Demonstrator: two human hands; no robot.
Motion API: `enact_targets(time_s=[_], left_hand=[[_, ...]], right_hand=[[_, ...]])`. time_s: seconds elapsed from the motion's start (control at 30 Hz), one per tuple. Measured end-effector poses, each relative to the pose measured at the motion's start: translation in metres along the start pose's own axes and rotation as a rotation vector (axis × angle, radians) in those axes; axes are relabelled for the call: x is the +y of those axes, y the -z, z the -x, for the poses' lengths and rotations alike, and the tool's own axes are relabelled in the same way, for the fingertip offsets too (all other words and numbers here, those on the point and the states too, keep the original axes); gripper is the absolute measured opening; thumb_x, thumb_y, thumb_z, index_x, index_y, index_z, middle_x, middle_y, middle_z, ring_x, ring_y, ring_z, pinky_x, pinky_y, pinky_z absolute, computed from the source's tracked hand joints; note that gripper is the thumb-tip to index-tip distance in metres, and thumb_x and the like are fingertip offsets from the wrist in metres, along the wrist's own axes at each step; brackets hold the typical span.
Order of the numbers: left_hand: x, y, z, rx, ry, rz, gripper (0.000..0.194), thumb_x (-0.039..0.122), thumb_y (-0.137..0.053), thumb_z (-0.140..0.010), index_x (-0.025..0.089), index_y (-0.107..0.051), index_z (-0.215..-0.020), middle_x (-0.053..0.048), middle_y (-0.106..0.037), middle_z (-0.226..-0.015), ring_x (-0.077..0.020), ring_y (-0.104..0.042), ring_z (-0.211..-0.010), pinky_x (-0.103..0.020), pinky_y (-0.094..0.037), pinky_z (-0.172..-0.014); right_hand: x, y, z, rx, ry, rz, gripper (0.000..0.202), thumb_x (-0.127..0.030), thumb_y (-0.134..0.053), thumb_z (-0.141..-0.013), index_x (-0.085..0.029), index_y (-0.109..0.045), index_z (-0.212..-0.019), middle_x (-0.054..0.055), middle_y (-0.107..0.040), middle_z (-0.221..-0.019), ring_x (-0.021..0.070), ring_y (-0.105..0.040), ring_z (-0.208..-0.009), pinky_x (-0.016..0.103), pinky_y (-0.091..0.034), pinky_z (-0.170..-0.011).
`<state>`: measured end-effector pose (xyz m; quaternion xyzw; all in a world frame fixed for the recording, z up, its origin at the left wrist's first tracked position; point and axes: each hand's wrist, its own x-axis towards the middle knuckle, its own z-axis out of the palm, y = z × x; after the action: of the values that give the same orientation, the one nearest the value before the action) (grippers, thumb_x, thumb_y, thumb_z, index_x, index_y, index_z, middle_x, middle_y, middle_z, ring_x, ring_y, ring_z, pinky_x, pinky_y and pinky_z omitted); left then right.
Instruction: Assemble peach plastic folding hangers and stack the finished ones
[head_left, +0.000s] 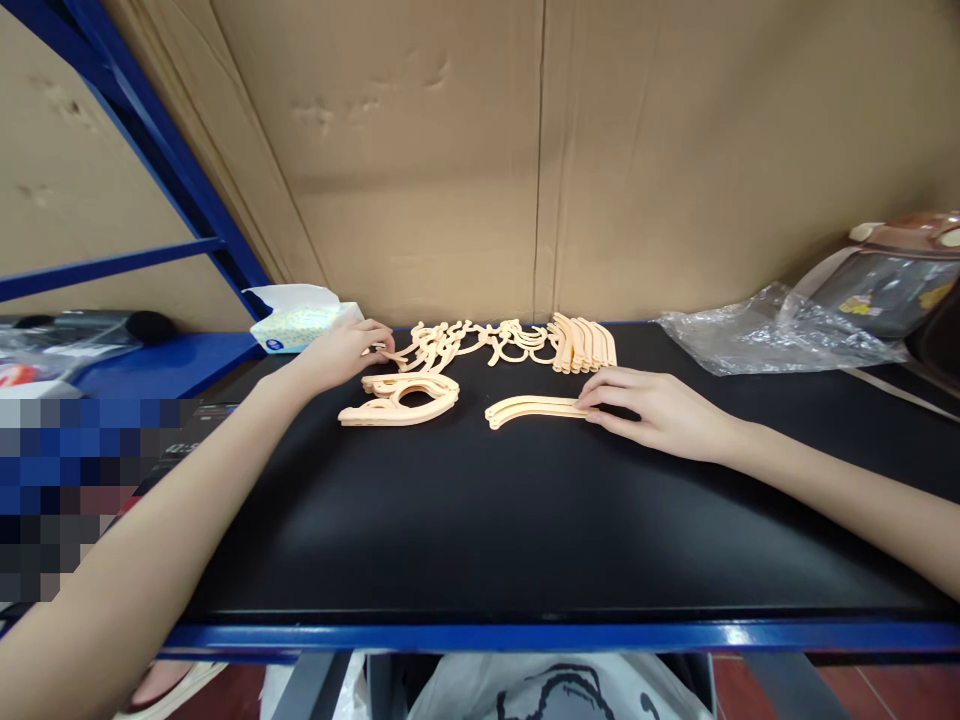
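Note:
My right hand (pixel 630 405) pinches the right end of a curved peach plastic piece (pixel 529 407) lying on the black table mat. Farther left, my left hand (pixel 364 345) has its fingers closed at the left edge of a pile of small hooked peach parts (pixel 439 345); a part shows at its fingertips. Just in front of that hand lies an assembled-looking peach piece (pixel 405 400) with an oval opening. A row of curved peach pieces (pixel 583 343) stands beyond my right hand, beside thin curved parts (pixel 517 340).
A tissue box (pixel 300 322) stands at the back left. Clear plastic wrap (pixel 772 335) and a see-through bottle (pixel 874 290) are at the back right. Cardboard (pixel 420 150) rises behind the table, whose blue front edge (pixel 525 637) runs across below.

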<state>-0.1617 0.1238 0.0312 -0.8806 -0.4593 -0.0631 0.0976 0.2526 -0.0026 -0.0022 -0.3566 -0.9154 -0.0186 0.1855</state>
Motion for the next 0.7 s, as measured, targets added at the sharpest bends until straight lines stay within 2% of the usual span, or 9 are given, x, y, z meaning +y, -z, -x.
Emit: enact_targets(time_s=[0.17,0.3,0.5,0.6,0.7], left_hand=[[0.006,0.01,0.002,-0.006,0.058,-0.042,0.03,0.041,-0.038,-0.086,0.02,-0.059,-0.085,-0.008,-0.064,-0.09,-0.0264,-0.055,-0.089,-0.034,-0.039,-0.075],[0.008,0.017,0.004,-0.006,0.109,-0.068,0.03,0.043,-0.04,-0.086,0.02,-0.06,-0.083,-0.008,-0.064,-0.087,-0.0247,-0.057,-0.08,-0.031,-0.037,-0.066],[0.013,0.025,0.007,0.004,0.129,-0.098,0.019,0.031,-0.044,-0.086,0.02,-0.053,-0.073,-0.004,-0.062,-0.074,-0.0197,-0.055,-0.065,-0.028,-0.034,-0.058],[0.021,0.031,0.008,0.07,0.131,-0.139,0.018,0.029,-0.042,-0.088,0.02,-0.049,-0.074,-0.004,-0.059,-0.073,-0.0192,-0.053,-0.063,-0.029,-0.032,-0.057],[0.036,0.039,0.007,0.199,0.138,-0.193,0.019,0.03,-0.036,-0.093,0.02,-0.048,-0.083,-0.006,-0.058,-0.082,-0.0197,-0.055,-0.071,-0.029,-0.033,-0.059]], right_hand=[[0.001,0.0,0.001,-0.001,0.0,-0.003,0.026,-0.035,-0.041,-0.095,-0.023,-0.062,-0.104,0.003,-0.062,-0.107,0.0146,-0.061,-0.092,0.028,-0.048,-0.083],[0.001,0.0,0.0,-0.003,-0.003,-0.012,0.025,-0.034,-0.042,-0.095,-0.023,-0.062,-0.104,0.003,-0.062,-0.107,0.014,-0.061,-0.091,0.028,-0.048,-0.083],[0.001,0.0,0.0,-0.001,0.001,-0.012,0.025,-0.034,-0.041,-0.095,-0.023,-0.062,-0.104,0.003,-0.062,-0.107,0.0145,-0.061,-0.091,0.028,-0.048,-0.082],[0.001,0.0,0.0,-0.002,-0.001,-0.015,0.025,-0.034,-0.041,-0.095,-0.023,-0.062,-0.105,0.003,-0.062,-0.107,0.0147,-0.061,-0.091,0.029,-0.049,-0.082],[0.0,0.001,0.0,-0.006,-0.004,-0.024,0.025,-0.034,-0.041,-0.095,-0.023,-0.062,-0.105,0.003,-0.062,-0.107,0.0146,-0.061,-0.091,0.029,-0.049,-0.082]])
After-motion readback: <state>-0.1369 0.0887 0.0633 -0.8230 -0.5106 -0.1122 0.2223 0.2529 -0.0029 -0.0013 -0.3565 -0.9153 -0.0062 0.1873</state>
